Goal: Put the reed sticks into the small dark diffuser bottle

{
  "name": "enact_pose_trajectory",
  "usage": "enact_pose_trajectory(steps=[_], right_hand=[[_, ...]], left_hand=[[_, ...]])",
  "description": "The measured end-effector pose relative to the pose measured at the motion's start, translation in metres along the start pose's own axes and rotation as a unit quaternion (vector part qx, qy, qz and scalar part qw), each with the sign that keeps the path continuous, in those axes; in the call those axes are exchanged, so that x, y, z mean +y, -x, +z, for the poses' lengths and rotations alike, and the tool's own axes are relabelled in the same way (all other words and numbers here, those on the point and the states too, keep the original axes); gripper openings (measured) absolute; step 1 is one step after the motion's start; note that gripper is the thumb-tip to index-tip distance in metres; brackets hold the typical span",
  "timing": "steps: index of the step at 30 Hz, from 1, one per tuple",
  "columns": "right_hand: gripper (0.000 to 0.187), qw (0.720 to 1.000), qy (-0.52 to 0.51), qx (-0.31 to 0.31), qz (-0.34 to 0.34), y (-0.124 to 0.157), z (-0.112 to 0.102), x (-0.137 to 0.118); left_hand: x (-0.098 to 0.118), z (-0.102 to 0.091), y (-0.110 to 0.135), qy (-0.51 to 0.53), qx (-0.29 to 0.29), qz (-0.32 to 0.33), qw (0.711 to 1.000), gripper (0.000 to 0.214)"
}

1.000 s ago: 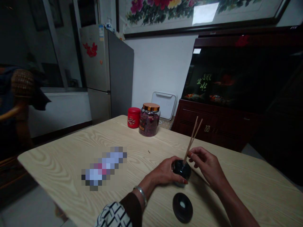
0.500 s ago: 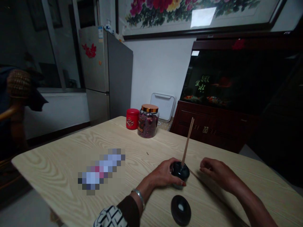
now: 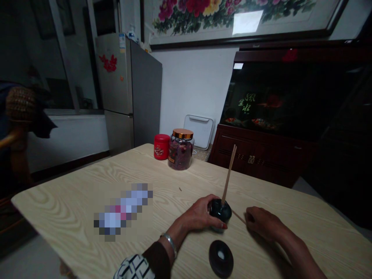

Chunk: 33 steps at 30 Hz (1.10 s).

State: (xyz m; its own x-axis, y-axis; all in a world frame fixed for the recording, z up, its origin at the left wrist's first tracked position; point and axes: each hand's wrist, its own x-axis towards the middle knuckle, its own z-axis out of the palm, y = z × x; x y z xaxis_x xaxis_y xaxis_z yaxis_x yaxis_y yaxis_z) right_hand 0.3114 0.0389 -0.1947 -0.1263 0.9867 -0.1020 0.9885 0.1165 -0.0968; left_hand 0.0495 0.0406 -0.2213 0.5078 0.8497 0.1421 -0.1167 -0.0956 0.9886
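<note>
L hand [image 3: 197, 213] wraps a small black pot [image 3: 217, 211], narrow grip, pot sitting on the counter [image 3: 58, 201], well in from the far edge. Thin wooden stick [image 3: 228, 174] stands in pot, slightly tilted, w/ a 2nd stick [image 3: 238, 217] running low from pot to R hand [image 3: 263, 224]. R hand is curled, low at that stick's end; can't tell if gripping. Round black lid [image 3: 221, 258] lies just below pot, btwn it and the near side. Red tin [image 3: 161, 146] and glass jar of dried petals [image 3: 180, 153] sit by far corner, well apart from hands. Pixelated item [image 3: 122, 211] lies left of L hand, near but not touching.
</note>
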Motion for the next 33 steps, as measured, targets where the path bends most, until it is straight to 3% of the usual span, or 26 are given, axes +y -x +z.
enact_pose_trajectory(steps=[6, 9, 11, 13, 17, 20, 22, 24, 33], right_hand=[[0.016, 0.999, -0.047, 0.001, -0.017, -0.001, -0.003, -0.002], [0.011, 0.995, -0.084, 0.015, -0.043, 0.004, -0.023, -0.002], [0.011, 0.980, -0.171, 0.065, -0.081, 0.010, -0.042, -0.001], [0.021, 0.934, -0.306, 0.157, -0.093, 0.018, -0.062, -0.004], [0.036, 0.776, -0.530, 0.343, -0.014, 0.031, -0.088, -0.022], [0.033, 0.678, -0.617, 0.400, -0.001, 0.037, -0.092, -0.041], [0.032, 0.649, -0.639, 0.413, -0.005, 0.038, -0.092, -0.050], [0.031, 0.646, -0.634, 0.425, -0.013, 0.038, -0.089, -0.056], [0.031, 0.692, -0.577, 0.433, -0.027, 0.036, -0.077, -0.073]], left_hand=[[0.000, 0.000, -0.001, -0.010, 0.002, 0.002, 1.000, 0.075], [0.000, 0.000, -0.001, -0.006, 0.000, 0.003, 1.000, 0.076], [0.000, 0.000, 0.000, 0.000, -0.003, 0.002, 1.000, 0.076], [0.002, 0.000, 0.000, 0.009, -0.006, 0.000, 1.000, 0.075], [0.003, 0.000, 0.001, 0.016, -0.007, 0.005, 1.000, 0.072], [0.003, 0.000, 0.001, 0.010, -0.002, 0.003, 1.000, 0.073], [0.002, 0.000, 0.001, 0.005, 0.001, 0.002, 1.000, 0.074], [0.001, 0.000, 0.001, 0.007, 0.001, 0.000, 1.000, 0.075], [0.004, 0.001, 0.001, 0.028, -0.003, -0.011, 1.000, 0.074]])
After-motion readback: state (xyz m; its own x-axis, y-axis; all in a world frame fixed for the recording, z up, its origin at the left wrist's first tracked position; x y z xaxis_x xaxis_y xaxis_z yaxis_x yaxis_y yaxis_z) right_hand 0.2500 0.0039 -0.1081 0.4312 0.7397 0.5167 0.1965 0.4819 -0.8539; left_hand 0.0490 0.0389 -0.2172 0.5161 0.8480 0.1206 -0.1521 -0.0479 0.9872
